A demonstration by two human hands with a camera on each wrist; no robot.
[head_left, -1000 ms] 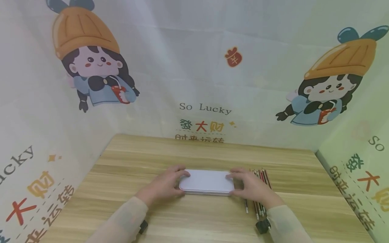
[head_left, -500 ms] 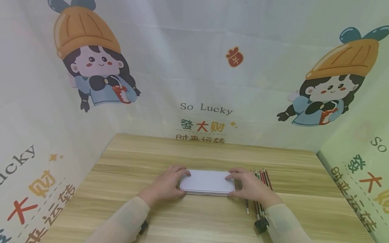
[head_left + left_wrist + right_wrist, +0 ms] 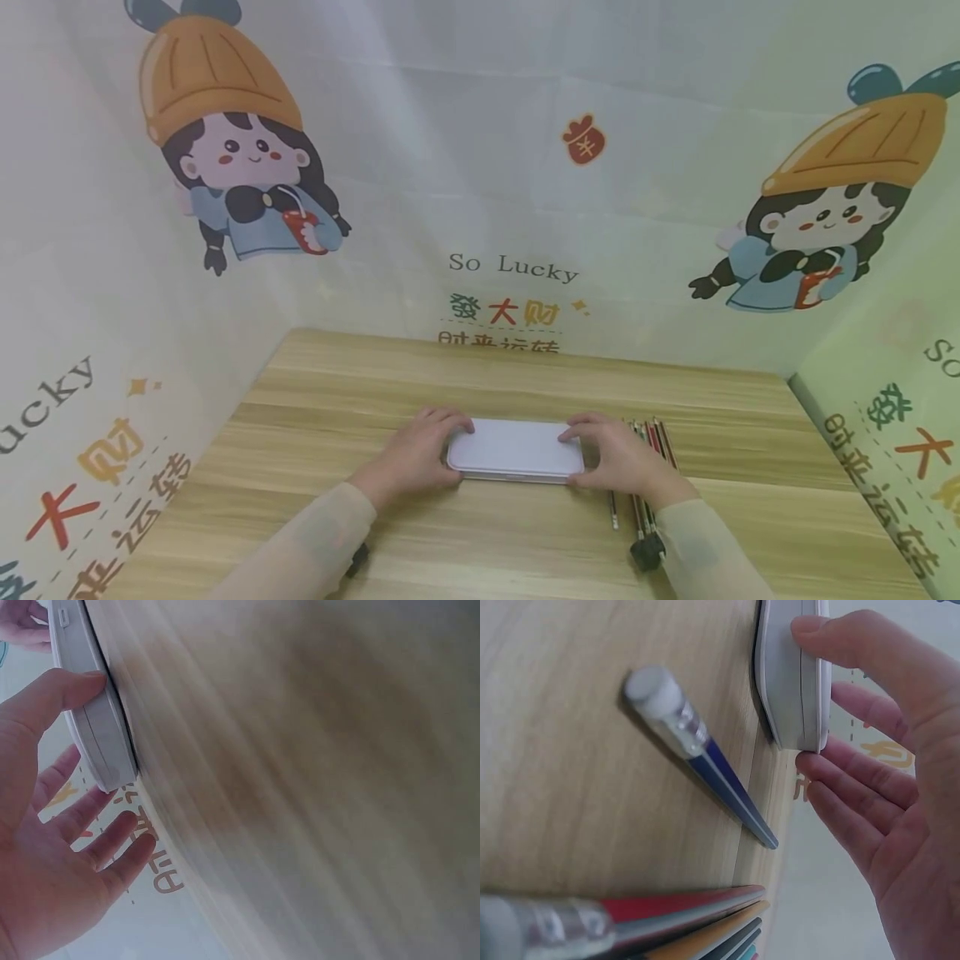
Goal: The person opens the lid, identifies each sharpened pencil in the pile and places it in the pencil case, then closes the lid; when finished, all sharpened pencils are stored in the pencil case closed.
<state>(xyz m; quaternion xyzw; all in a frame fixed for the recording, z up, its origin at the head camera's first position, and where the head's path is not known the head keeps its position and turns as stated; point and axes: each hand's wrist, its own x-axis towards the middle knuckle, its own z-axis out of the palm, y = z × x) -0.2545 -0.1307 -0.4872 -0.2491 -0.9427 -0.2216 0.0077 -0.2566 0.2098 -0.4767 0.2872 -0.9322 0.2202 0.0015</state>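
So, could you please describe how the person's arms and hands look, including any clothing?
The left sleeve and right sleeve are pale cream, reaching near the wrists. The left hand and right hand show no gloves. A small black block shows beside each sleeve.

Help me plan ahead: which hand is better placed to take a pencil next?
Probably the right hand: the loose pencil and other pencils lie near it, while the left hand is across the case.
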